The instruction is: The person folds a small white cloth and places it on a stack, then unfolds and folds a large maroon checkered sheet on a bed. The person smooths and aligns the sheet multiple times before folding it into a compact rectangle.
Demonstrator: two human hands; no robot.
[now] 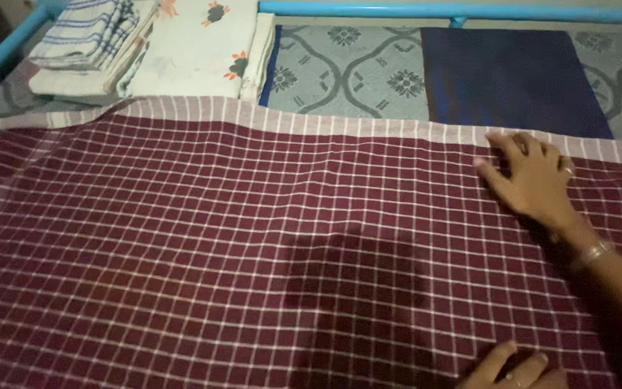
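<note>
A maroon cloth with thin white checks [217, 245] lies spread flat across the bed, its pale striped border along the far edge. My right hand [534, 184] rests palm down on the cloth near that border at the right, fingers spread, with a ring on one finger and a bangle at the wrist. It holds nothing. My left hand [516, 369] shows only in part at the bottom edge, its fingers lying extended on the cloth.
A stack of folded cloths, striped [88, 43] and floral white [199, 47], sits at the far left. A dark blue folded cloth [512, 79] lies on the grey patterned mattress [354, 72]. A blue metal bed rail [455, 10] runs along the back and left.
</note>
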